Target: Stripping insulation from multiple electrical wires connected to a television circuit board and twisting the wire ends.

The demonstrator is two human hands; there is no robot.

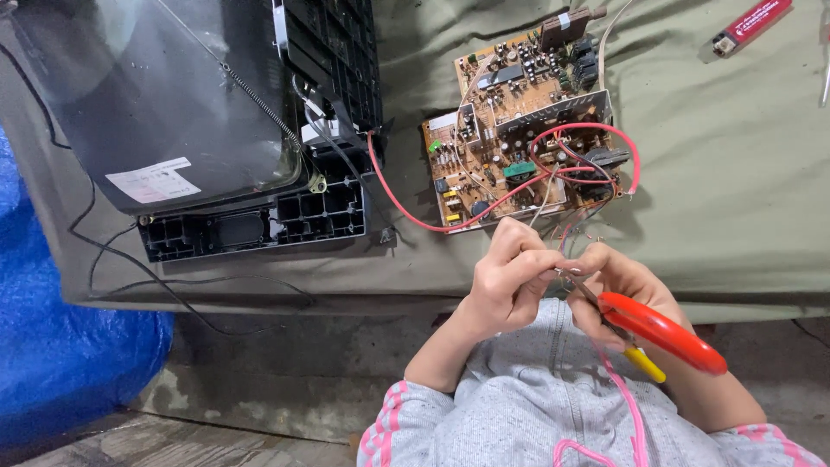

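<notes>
A picture tube (164, 104) lies on the cloth-covered worktop (735, 199) beside a circuit board (519, 130). The right hand (618, 290) clasps red-handled cutters (644, 327) at thin wires (562, 246) pinched in the left hand's (510, 281) grip. The cutters might nick a fingertip, because the fingers are very near.

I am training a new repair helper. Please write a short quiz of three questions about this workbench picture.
1. True or false: the right hand holds a cutter with red and yellow handles.
2. The brown printed circuit board lies on: A) blue plastic sheet, B) grey-green cloth, C) bare floor.
3. What long thing links the board to the dark glass picture tube?

Key: 1 true; 2 B; 3 the thin red wire. The left hand pinches thin wires.
</notes>
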